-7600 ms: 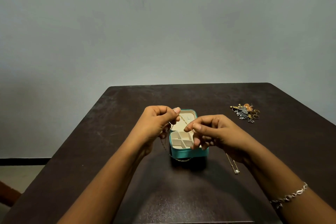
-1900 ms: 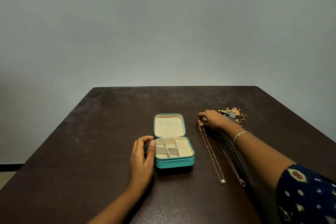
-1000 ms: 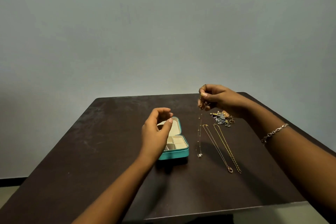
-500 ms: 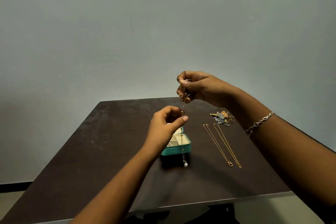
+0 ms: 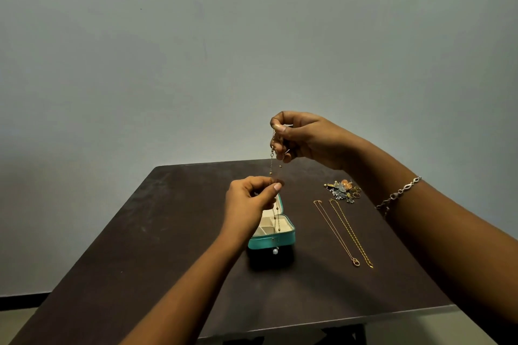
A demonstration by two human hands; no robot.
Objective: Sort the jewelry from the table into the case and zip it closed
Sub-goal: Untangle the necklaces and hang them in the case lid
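Right hand [image 5: 307, 140] raised, fingers pinching top of a pearl necklace [image 5: 272, 165]. Left hand [image 5: 251, 200] pinches the chain lower down. Pearl hangs before the open teal case [image 5: 276, 242]. Two chains [image 5: 343, 232] and a jewelry pile [image 5: 343, 190] lie right on the table [image 5: 168, 246].

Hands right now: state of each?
Left hand: pinches the pearl necklace midway.
Right hand: pinches the same necklace's upper end.

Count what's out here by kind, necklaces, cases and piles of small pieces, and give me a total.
Necklaces: 3 (pearl necklace, thin necklace, gold necklace)
Cases: 1 (teal case)
Piles of small pieces: 1 (jewelry pile)
Total: 5
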